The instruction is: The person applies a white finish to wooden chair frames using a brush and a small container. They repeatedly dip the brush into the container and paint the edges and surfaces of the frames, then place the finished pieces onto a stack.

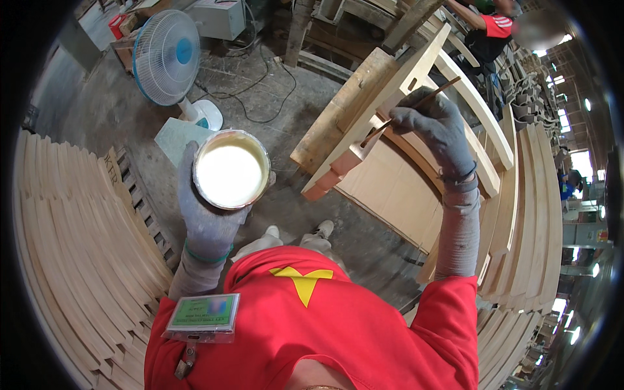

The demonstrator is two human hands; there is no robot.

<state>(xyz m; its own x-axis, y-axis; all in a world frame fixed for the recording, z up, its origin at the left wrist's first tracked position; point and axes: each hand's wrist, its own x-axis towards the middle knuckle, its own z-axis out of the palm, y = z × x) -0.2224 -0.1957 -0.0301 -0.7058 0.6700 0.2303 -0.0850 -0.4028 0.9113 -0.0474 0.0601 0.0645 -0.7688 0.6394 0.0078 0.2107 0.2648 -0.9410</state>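
My gloved left hand (207, 218) is wrapped round a round tub of white liquid (232, 170), held up in front of me at the left. In my gloved right hand (437, 127) is a thin brown stick (437, 92), gripped near its middle and slanting across the fingers. Its lower end reaches down to a pale wooden frame piece (383, 107); whether the tip touches the wood I cannot tell. Slots are cut into that piece, and its near end (323, 184) is stepped and more reddish.
Stacks of curved wooden parts stand at the left (78, 247) and right (536, 195). A blue-and-white fan (168, 58) is on the floor at the far left, with cables (260, 117) beside it. A wooden bench (348, 107) supports the frame. Another person (497, 29) is at the far right.
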